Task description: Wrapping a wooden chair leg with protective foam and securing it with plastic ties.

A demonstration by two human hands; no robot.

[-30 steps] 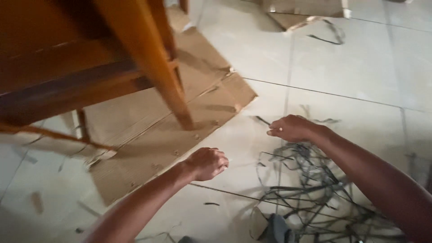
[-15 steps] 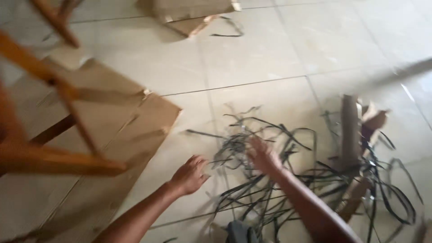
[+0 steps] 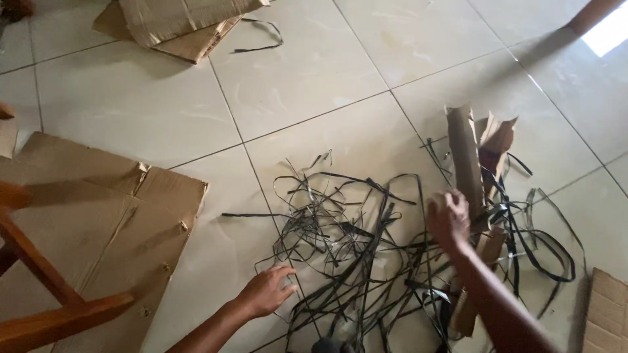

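We see a loose tangle of black plastic straps (image 3: 366, 242) spread on the tiled floor (image 3: 314, 85), thin flat bands looping over each other, some curling out to the right past a torn cardboard piece (image 3: 468, 163) that stands up among them. Our left hand (image 3: 265, 291) lies low at the left edge of the tangle, fingers spread and loosely bent, fingertips at or just touching the outermost strands; grip released, nothing held as far as we can tell. Our right hand (image 3: 449, 219) is raised over the right part of the tangle, just beside the torn cardboard, blurred; fingers curled inward, but we cannot tell whether the grip is closed on a strap or on nothing. A second brown cardboard strip (image 3: 474, 281) lies under the forearm among the straps. To the left, a flattened cardboard sheet (image 3: 98, 209) lies on the floor, well apart from the tangle, with a wooden furniture leg (image 3: 46, 294) over its lower left corner. Folded cardboard (image 3: 176, 26) with one stray strap sits at the top, far from the hands. Another cardboard corner (image 3: 605, 314) shows at the lower right edge. Bare tile lies between the flat sheet and the tangle, and across the upper middle and upper right.
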